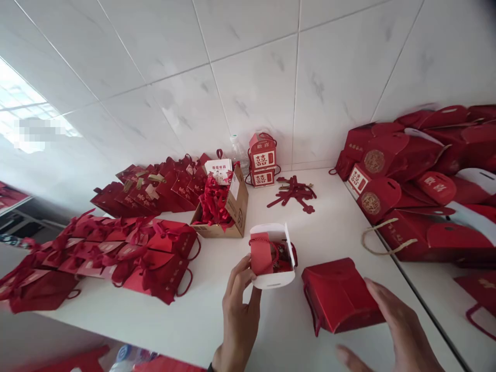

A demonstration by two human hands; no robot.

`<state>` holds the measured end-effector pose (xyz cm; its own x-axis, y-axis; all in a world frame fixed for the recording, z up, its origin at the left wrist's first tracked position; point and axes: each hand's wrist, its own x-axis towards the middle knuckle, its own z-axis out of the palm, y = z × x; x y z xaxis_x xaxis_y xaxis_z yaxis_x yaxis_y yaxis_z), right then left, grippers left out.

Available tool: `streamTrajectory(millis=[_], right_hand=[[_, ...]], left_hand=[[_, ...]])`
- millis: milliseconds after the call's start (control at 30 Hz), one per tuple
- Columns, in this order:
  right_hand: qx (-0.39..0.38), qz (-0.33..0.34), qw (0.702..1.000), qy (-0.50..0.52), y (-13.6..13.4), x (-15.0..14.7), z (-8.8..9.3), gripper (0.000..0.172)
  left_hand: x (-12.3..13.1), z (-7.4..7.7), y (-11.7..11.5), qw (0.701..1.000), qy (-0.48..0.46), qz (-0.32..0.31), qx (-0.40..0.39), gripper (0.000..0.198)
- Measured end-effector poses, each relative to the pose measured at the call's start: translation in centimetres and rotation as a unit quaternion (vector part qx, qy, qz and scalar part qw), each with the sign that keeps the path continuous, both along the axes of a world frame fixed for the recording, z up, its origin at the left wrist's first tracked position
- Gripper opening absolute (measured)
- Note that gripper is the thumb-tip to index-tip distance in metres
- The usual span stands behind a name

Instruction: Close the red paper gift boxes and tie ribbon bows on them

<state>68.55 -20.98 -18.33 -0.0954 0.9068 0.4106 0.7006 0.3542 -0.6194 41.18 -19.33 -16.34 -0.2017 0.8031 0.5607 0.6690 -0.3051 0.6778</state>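
Observation:
My left hand (238, 305) grips a small red gift box (262, 254) by its lower left side. The box's white-lined flaps stand open, a twisted red cord lies across it, and dark and red items show inside. To the right, a larger closed red box (341, 294) with a cord at its left side rests on the white table (267, 325). My right hand (399, 330) is beside that box, fingers spread and nothing held; its index fingertip overlaps the box's right edge, and whether it touches I cannot tell.
An open cardboard box (241, 206) of red ribbons stands behind, near stacked double-happiness boxes (263, 160) and dark red strips (296, 192). Ribboned red boxes (135, 258) fill the left side. More red boxes (391, 155) are piled at the right, past a table seam.

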Motion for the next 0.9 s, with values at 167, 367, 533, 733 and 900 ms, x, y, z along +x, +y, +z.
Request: streamTrajectory(millis=[167, 367, 533, 733, 900], right_hand=[[0.073, 0.004, 0.997, -0.018, 4.9, 0.3, 1.2, 0.06], [0.096, -0.028, 0.994, -0.046, 6.6, -0.1, 5.0, 0.066], [0.085, 0.03, 0.996, 0.021, 2.7, -3.4, 7.5, 0.026], [-0.114, 0.14, 0.982, 0.06, 2.9, -5.0, 5.9, 0.041], [-0.184, 0.133, 0.968, 0.109, 3.0, -4.8, 6.1, 0.039]], left_hand=[[-0.1, -0.3, -3.6, 1.0, -0.009, -0.005, -0.016, 0.019], [1.0, 1.4, -6.9, 0.987, -0.15, 0.0, -0.063, 0.023], [1.1, 5.1, -4.5, 0.988, -0.118, 0.02, -0.102, 0.022], [1.1, 7.5, -1.0, 0.972, -0.015, -0.062, -0.227, 0.029], [0.2, 7.1, -0.1, 0.963, -0.004, -0.072, -0.261, 0.029]])
